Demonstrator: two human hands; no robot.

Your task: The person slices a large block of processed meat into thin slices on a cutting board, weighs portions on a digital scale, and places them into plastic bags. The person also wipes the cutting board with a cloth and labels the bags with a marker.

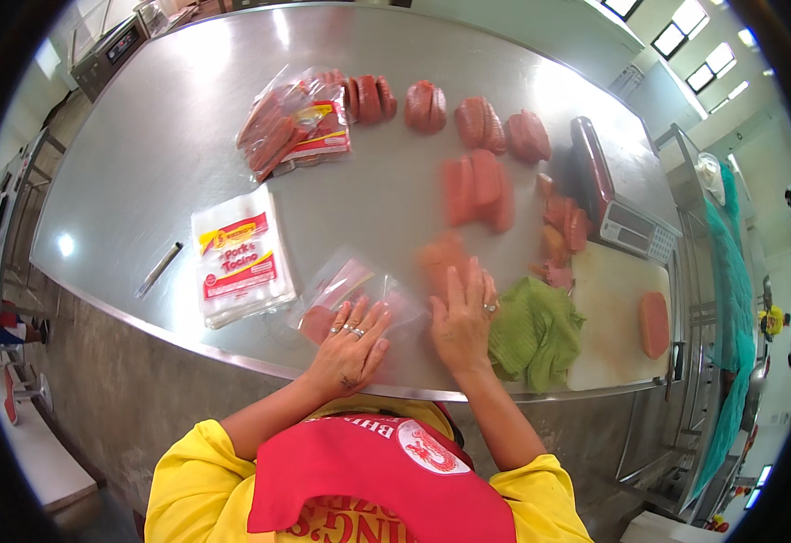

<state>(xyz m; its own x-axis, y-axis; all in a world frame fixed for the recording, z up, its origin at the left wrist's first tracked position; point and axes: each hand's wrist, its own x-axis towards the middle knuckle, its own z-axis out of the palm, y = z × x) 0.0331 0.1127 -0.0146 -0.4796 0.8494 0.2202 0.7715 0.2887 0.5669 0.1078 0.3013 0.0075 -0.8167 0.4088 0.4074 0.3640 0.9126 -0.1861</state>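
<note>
My left hand lies with its fingers stretched out over a clear plastic bag. A reddish meat slice shows through the plastic beside its fingers. My right hand has its fingers extended, the tips at a smeared pinkish meat slice; a firm grip on it does not show. Just beyond is a blurred stack of meat slices. A crumpled green cloth is close by the right hand. A pile of white printed pouches lies to the left.
Packed meat bags lie at the far left, beside a row of meat portions. A digital scale stands at the right. Meat pieces lie near a white cutting board with a meat block. A pen-like item lies left.
</note>
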